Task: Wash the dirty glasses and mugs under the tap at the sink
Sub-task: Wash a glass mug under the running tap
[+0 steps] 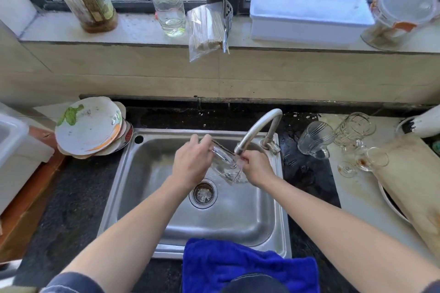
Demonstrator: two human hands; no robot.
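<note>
A clear glass point(226, 166) lies tilted over the steel sink point(238, 216), right under the spout of the curved tap point(254, 128), with water running onto it. My left hand point(192, 162) grips its far end. My right hand point(257, 169) holds its near end, fingers at the rim under the stream. On the counter to the right lie a ribbed glass on its side point(314, 138), a footed glass mug point(354, 129) and a stained glass cup point(373, 159), beside a small stemmed glass point(347, 169).
A stack of dirty plates point(90, 128) sits left of the sink. A blue cloth point(247, 266) hangs over the sink's front edge. A wooden board point(414, 181) lies at the far right. Bottles, a jar point(402, 14) and a white box point(309, 14) line the windowsill.
</note>
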